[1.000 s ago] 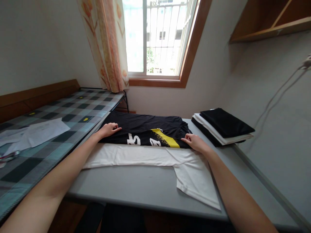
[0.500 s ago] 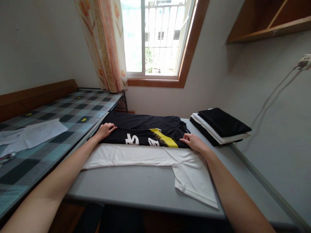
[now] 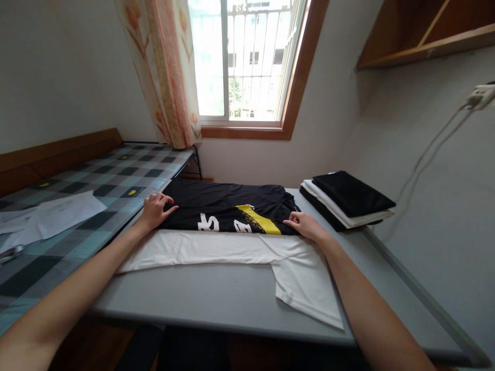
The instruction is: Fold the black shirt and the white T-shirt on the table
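Note:
A T-shirt (image 3: 228,193) lies partly folded on the grey table, its black part showing white lettering and a yellow stripe. Along its near side runs a white section (image 3: 216,247), with a short white sleeve (image 3: 307,288) spread toward the table's front right. My left hand (image 3: 155,211) rests at the left end of the black cloth, thumb and fingers apart. At the right end, my right hand (image 3: 303,224) pinches the black cloth's near edge between thumb and fingers.
A stack of folded black and white clothes (image 3: 353,196) sits at the table's (image 3: 185,293) back right. To the left is a bed with a checked mattress (image 3: 96,170), papers (image 3: 62,211) lying on it. A cable (image 3: 433,144) hangs down the right wall.
My left hand has shifted left along the black cloth to its end, and its thumb has spread from the fingers. My right hand keeps its pinch in nearly the same place.

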The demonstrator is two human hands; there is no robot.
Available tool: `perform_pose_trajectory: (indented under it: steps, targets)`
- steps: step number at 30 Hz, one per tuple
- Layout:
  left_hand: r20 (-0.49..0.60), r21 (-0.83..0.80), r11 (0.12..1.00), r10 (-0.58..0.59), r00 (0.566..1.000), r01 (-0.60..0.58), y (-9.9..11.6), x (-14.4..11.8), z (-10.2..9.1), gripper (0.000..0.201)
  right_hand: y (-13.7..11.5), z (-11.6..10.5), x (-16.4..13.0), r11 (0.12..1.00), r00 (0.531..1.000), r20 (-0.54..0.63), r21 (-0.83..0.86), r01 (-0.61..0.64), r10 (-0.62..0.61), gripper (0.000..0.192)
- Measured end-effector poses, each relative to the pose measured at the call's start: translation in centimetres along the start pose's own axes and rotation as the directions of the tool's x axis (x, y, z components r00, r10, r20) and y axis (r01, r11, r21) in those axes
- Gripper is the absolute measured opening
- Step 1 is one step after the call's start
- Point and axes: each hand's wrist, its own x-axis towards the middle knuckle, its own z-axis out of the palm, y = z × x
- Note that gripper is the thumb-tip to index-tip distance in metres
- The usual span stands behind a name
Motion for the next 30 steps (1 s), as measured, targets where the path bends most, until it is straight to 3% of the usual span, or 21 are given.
perform_pose_trajectory:
  steps: [4, 7, 10, 12, 14, 21, 25, 30]
  targets:
    - [0.163, -0.252, 0.950, 0.229, 0.960, -0.184, 0.7, -2.8, -2.0, 0.038, 0.5, -1.5, -0.2, 0.997, 0.994, -0.105, 0.071, 0.008, -0.001, 0.038]
    - [0.246, -0.280, 0.938, 0.276, 0.929, -0.204, 0.4, -4.5, -3.7, 0.036, 1.2, -3.3, -0.7, 0.990, 0.988, -0.152, 0.141, 0.006, 0.016, 0.045]
    - [0.293, -0.257, 0.949, 0.255, 0.921, -0.181, -0.5, -5.4, -4.8, 0.033, 1.5, -4.3, -1.6, 0.973, 0.997, 0.055, 0.226, 0.042, -0.056, 0.042]
    - [0.307, -0.223, 0.957, 0.247, 0.919, -0.183, -1.2, -5.7, -5.1, 0.030, 1.3, -4.2, -2.2, 0.973, 0.978, 0.189, 0.224, 0.047, -0.091, 0.030]
    - [0.301, -0.190, 0.960, 0.254, 0.919, -0.203, -1.7, -6.0, -5.0, 0.029, 0.8, -3.6, -2.6, 0.987, 0.973, 0.213, 0.147, 0.060, -0.091, 0.014]
    - [0.292, -0.114, 0.973, 0.225, 0.929, -0.200, -2.5, -6.1, -4.2, 0.034, -0.4, -2.7, -3.0, 0.968, 0.994, 0.088, -0.235, 0.090, -0.072, 0.032]
    - [0.281, -0.068, 0.992, 0.118, 0.952, -0.103, -2.6, -5.6, -4.4, 0.032, -0.6, -3.0, -2.8, 0.961, 0.992, 0.025, -0.246, 0.126, -0.124, 0.023]
    - [0.243, -0.124, 0.992, 0.061, 0.968, -0.031, -2.7, -4.8, -6.3, 0.023, -1.0, -4.4, -2.7, 0.963, 0.970, -0.117, -0.194, 0.187, -0.212, 0.017]
